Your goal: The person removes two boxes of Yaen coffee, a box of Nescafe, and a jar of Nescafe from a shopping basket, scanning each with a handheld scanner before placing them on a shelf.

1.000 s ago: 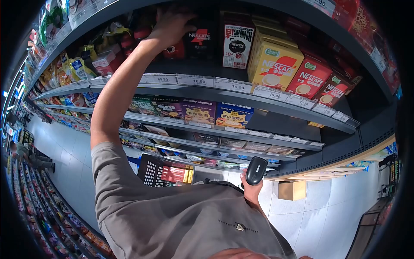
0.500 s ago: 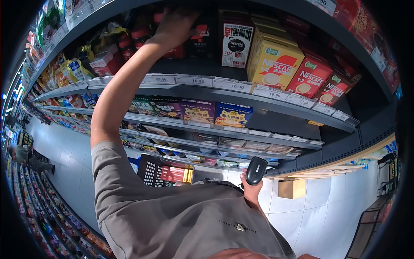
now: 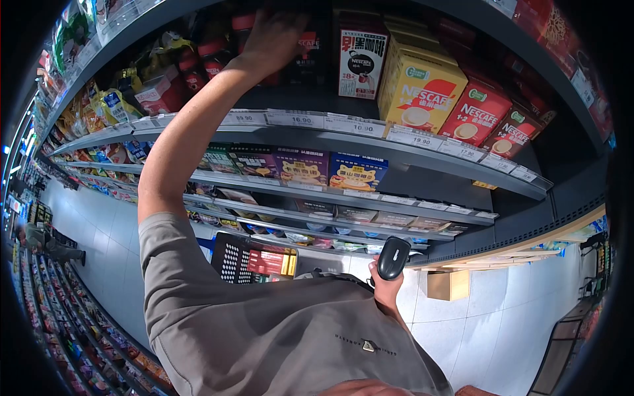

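Note:
My left hand [image 3: 276, 39] reaches up onto the dark upper shelf, its fingers stretched out in shadow over a black Nescafe box [image 3: 308, 63]. Whether the fingertips touch the box is too dark to see. Beside the hand is a jar with a red lid [image 3: 243, 24], partly covered by it. Lower down, at waist height, my right hand [image 3: 386, 285] is closed around a black, rounded handheld scanner [image 3: 394, 257].
Along the same shelf stand a white coffee box [image 3: 360, 63], a yellow Nescafe box [image 3: 419, 99] and a red one [image 3: 477, 112]. Price tags line the shelf edge [image 3: 356, 127]. Below are more shelves, a black basket [image 3: 232, 259] and a cardboard box [image 3: 448, 285]. Another person [image 3: 49, 244] is far left.
My left hand has shifted slightly right and down over the black box, showing more of the red-lidded jar. My right hand keeps hold of the scanner with almost no movement.

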`<state>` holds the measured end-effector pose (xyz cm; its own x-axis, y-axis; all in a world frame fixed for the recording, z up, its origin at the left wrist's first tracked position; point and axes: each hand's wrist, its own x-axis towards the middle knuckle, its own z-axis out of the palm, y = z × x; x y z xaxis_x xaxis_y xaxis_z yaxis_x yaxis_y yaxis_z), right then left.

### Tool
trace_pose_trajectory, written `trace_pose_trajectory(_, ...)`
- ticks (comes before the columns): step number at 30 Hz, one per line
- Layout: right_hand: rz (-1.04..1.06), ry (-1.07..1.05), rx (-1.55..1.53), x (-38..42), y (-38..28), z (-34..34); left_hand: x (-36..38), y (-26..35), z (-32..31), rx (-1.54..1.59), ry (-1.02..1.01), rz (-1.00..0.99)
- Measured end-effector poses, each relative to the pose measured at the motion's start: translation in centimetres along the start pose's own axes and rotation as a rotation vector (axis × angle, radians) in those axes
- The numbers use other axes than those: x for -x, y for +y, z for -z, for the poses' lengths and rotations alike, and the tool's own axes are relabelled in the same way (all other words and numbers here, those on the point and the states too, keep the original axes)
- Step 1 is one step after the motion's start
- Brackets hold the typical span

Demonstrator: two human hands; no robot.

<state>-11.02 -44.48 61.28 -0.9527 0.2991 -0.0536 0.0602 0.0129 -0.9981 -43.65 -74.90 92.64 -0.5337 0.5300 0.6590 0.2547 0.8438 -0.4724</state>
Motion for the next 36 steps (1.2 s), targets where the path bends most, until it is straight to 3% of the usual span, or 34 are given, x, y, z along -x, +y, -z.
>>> trace_pose_trajectory(8, 0.021, 0.046, -0.042, 0.1, -0.5, -0.1, 0.1, -0.3, -0.8, 0.001, 0.105, -0.03)
trace_pose_trajectory(21, 0.016, 0.047, -0.004, -0.2, -0.3, 0.5, -0.2, 0.8, 0.9, -0.027, 0.108, -0.016)
trace_pose_trajectory(23, 0.013, 0.045, -0.001, -0.2, -0.4, 0.6, -0.3, 1.4, 2.5, 0.047, -0.098, 0.119)
trace_pose_trajectory(26, -0.005, 0.031, -0.027, -0.1, -0.9, 0.8, -0.4, 0.7, 1.5, 0.068, -0.147, 0.103)
trace_pose_trajectory(36, -0.004, -0.041, 0.021, 0.0, -1.2, 2.0, 0.3, 0.7, 1.6, 0.017, -0.098, 0.062)
